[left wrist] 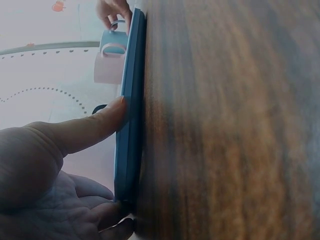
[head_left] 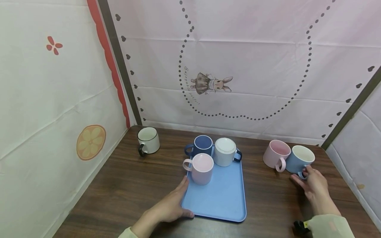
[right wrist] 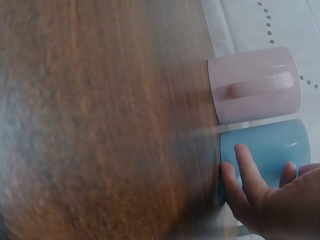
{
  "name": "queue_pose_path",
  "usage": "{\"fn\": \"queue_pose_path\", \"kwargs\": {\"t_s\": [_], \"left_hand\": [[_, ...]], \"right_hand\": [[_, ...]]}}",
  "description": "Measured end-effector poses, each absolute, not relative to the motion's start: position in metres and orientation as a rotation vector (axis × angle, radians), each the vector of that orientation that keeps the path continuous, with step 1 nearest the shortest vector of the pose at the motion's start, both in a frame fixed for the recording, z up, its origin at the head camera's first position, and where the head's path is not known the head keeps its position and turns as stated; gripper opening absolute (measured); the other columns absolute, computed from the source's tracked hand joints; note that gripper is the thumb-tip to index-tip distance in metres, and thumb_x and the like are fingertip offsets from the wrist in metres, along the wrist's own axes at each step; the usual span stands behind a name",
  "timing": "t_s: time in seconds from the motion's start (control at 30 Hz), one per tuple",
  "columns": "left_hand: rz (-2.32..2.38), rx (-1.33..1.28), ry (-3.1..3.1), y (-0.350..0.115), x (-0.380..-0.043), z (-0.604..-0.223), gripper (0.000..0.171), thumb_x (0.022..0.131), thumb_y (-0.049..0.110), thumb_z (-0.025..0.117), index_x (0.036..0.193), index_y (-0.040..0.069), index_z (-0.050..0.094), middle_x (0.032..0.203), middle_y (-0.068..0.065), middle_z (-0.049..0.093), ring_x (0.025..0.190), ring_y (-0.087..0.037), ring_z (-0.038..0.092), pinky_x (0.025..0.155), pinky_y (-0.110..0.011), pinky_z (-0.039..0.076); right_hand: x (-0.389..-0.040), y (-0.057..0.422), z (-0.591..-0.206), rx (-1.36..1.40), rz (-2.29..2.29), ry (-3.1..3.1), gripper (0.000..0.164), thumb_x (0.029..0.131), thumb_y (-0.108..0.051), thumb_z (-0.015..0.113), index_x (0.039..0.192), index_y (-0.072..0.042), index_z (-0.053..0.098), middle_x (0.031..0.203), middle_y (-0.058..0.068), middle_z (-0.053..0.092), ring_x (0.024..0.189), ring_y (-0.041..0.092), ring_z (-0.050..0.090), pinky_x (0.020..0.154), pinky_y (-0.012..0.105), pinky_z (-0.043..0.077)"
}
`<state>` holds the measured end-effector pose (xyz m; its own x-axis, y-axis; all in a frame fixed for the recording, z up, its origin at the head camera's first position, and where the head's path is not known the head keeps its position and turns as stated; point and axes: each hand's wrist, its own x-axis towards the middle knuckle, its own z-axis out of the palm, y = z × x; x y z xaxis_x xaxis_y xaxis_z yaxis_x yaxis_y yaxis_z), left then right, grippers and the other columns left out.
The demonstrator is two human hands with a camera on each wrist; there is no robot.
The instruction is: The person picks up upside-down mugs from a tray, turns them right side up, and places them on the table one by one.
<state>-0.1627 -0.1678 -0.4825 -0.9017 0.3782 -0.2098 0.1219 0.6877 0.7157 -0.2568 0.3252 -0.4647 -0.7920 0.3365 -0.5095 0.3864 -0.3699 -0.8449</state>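
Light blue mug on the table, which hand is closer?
Right. The right hand touches the light blue mug; the left hand is well to its left, touching the blue tray.

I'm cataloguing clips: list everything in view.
Table: one, brown, foreground
Tray: one, blue, mid-table
Navy mug: one, navy, tray's far left
White mugs: two, white, tray's far right, table's far left
Blue mug: one, light blue, table's right
Pink mugs: two, pink, tray and beside blue mug
Printed cloth: count unclear, white, behind table
Black object: one, black, bottom right
Sleeves: two, green, bottom edge
Left hand: one, gripping tray corner
Right hand: one, at blue mug's handle
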Motion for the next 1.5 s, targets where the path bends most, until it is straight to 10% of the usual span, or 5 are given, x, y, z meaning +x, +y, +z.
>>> {"fn": "queue_pose_path", "kwargs": {"t_s": [0.17, 0.6, 0.9, 1.5], "left_hand": [[1.044, 0.394, 2.555, -0.168, -0.164, -0.483, 0.12, 0.077, 0.032, 0.09, 0.163, -0.002, 0.014, 0.173, -0.021, 0.004, 0.157, -0.045, 0.02, 0.124, -0.064, 0.022], [1.036, 0.38, 2.546, -0.168, -0.166, -0.484, 0.12, 0.078, 0.032, 0.09, 0.164, 0.0, 0.012, 0.174, -0.019, 0.003, 0.157, -0.045, 0.019, 0.125, -0.063, 0.022], [1.036, 0.387, 2.555, -0.167, -0.165, -0.483, 0.12, 0.078, 0.032, 0.09, 0.164, -0.001, 0.013, 0.173, -0.02, 0.004, 0.157, -0.045, 0.019, 0.125, -0.063, 0.021], [1.04, 0.346, 2.539, -0.167, -0.169, -0.486, 0.121, 0.08, 0.034, 0.089, 0.165, 0.001, 0.01, 0.174, -0.02, 0.003, 0.159, -0.041, 0.015, 0.127, -0.062, 0.018]], "right_hand": [[-0.257, 0.325, -0.464, 0.994, -2.338, 1.792, 0.07, 0.11, -0.044, 0.034, 0.167, -0.015, 0.006, 0.126, 0.005, 0.039, 0.075, 0.011, 0.072, 0.093, 0.034, 0.061], [-0.251, 0.324, -0.461, 1.045, -2.307, 1.815, 0.07, 0.111, -0.042, 0.034, 0.167, -0.012, 0.005, 0.133, 0.006, 0.041, 0.077, 0.012, 0.075, 0.089, 0.037, 0.063], [-0.239, 0.321, -0.457, 1.13, -2.315, 1.877, 0.024, 0.108, -0.033, 0.047, 0.128, -0.02, 0.05, 0.121, -0.004, 0.044, 0.077, 0.001, 0.067, 0.079, 0.026, 0.064], [-0.204, 0.274, -0.462, 0.826, -2.263, 2.031, 0.01, 0.109, -0.026, 0.048, 0.115, -0.02, 0.042, 0.101, -0.019, 0.056, 0.085, -0.001, 0.065, 0.073, 0.023, 0.061]]}}
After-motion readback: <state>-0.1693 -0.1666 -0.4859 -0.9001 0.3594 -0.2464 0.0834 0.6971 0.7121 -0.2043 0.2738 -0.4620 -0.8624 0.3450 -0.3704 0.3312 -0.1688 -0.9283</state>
